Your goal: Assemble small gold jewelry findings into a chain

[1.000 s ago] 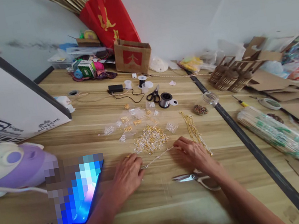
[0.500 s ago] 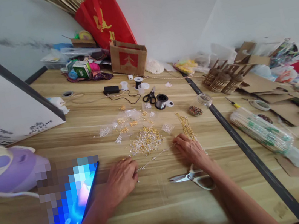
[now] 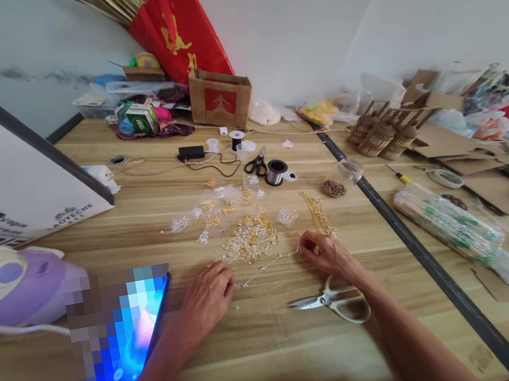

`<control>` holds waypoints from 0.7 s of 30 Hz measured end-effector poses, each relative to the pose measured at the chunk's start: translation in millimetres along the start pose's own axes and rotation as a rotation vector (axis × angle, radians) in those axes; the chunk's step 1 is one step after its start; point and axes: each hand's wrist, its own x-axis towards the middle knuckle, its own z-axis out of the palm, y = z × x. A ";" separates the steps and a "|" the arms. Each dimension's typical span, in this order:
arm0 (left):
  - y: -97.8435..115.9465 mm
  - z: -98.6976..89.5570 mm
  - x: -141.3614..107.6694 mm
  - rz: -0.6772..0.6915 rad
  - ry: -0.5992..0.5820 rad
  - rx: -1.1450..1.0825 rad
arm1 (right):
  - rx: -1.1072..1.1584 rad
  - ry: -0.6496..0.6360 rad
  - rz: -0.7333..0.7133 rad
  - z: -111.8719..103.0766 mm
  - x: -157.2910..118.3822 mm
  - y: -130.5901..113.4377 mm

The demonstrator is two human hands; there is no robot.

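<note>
A thin silver chain with small charms [image 3: 264, 269] runs across the wooden table between my hands. My left hand [image 3: 210, 293] has its fingers curled together at the chain's left end. At the other end, my right hand [image 3: 326, 253] pinches the chain between thumb and forefinger. Just beyond the chain lies a heap of gold and silver charms [image 3: 250, 238]. Gold chains [image 3: 317, 214] lie right behind my right hand. Nearer to me, white-handled scissors [image 3: 334, 299] rest with their blades pointing left.
A lit phone [image 3: 137, 337] lies beside my left forearm. Behind the heap are small plastic bags [image 3: 223, 195], black scissors [image 3: 256, 164], a wire spool [image 3: 275, 172] and a dish of beads [image 3: 333, 188]. A bag of cotton swabs [image 3: 447, 220] lies to the right.
My right hand has turned slightly, showing the thumb and forefinger pinch more plainly. The left hand has shifted up a little, and the chain still stretches between them.
</note>
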 end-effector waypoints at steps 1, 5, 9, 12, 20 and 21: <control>0.1 -0.7 -0.3 0.003 -0.002 0.005 | 0.017 -0.008 0.001 -0.8 -0.1 -0.5; 2.3 -1.2 -2.0 -0.007 -0.024 0.014 | 0.025 -0.042 0.009 -2.8 -0.4 -2.0; 6.7 4.4 -6.2 0.004 -0.004 0.001 | -0.086 -0.047 0.041 -1.5 -0.2 -0.6; 10.3 5.3 -12.5 0.036 0.046 0.057 | -0.134 -0.049 0.053 0.9 0.3 0.8; -2.9 -7.4 -47.0 -0.080 0.179 0.135 | -0.108 -0.064 0.049 2.3 -0.3 -1.2; -7.7 -5.3 -52.8 -0.155 0.233 0.149 | -0.118 -0.066 0.050 2.0 -0.6 -1.5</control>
